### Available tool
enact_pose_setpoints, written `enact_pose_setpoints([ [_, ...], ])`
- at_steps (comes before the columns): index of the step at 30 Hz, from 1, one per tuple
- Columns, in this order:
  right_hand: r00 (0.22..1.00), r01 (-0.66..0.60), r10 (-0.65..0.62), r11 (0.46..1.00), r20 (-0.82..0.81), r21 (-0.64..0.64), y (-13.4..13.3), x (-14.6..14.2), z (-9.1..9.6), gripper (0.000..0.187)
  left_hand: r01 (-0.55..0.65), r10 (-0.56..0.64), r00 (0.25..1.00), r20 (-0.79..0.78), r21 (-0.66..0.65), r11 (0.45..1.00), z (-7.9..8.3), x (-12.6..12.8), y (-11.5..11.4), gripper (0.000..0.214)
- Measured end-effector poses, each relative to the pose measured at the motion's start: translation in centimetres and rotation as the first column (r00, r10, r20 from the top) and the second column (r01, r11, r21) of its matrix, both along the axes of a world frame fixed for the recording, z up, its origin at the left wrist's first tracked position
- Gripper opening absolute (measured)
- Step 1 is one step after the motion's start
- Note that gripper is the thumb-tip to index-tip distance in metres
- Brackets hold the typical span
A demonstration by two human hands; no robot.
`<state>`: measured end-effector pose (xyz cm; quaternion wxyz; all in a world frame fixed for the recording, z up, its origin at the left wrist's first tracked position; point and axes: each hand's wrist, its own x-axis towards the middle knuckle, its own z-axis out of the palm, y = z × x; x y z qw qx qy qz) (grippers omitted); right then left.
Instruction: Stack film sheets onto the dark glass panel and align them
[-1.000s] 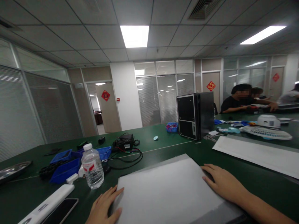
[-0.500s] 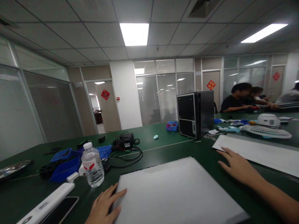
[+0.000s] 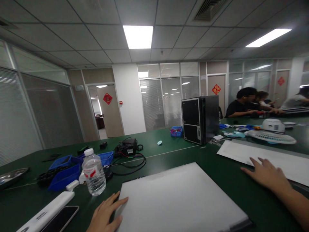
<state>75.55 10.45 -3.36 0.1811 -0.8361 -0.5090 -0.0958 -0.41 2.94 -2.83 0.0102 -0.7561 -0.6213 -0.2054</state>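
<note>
In front of me lies a large white sheet-like panel (image 3: pixel 178 199) with a dark edge showing at its far side and lower right corner. My left hand (image 3: pixel 106 212) rests on its left edge, fingers spread. Off to the right, my right hand (image 3: pixel 267 174) is open, with its fingers reaching over the near edge of a second white panel (image 3: pixel 260 156); whether it touches that panel I cannot tell. A water bottle (image 3: pixel 93 174) stands upright just beyond my left hand. Left of that hand lie a phone (image 3: pixel 60 219) and a long white device (image 3: pixel 47 211).
A black computer tower (image 3: pixel 191 120) stands at the back. Blue bins (image 3: pixel 65 176), a black adapter with cables (image 3: pixel 127 147) and a metal dish (image 3: pixel 13 177) occupy the left. A white fan-like appliance (image 3: pixel 272 129) sits at the right, and people (image 3: pixel 241 104) work beyond it.
My right hand has moved right and slightly down, from the second panel's left end to farther along its near edge. My left hand stays on the first panel. The view has shifted slightly.
</note>
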Motion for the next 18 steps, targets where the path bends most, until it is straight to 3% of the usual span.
enact_pose_setpoints([
  [3,1.0,-0.017,0.016,0.999,-0.022,-0.034,0.0,-0.4,0.0,0.076,0.003,-0.003,1.0,-0.005,-0.002,1.0,-0.1,-0.1,0.1,0.046],
  [9,1.0,-0.031,0.031,0.999,0.004,-0.024,0.3,-1.0,0.2,0.084,0.002,-0.001,1.0,-0.023,0.021,1.0,-0.3,-0.3,0.2,0.045],
  [18,0.986,-0.164,0.165,0.986,0.038,-0.044,-0.3,-3.1,1.2,0.062,-0.013,0.013,1.0,-0.011,0.004,1.0,0.5,0.2,-0.2,0.046],
])
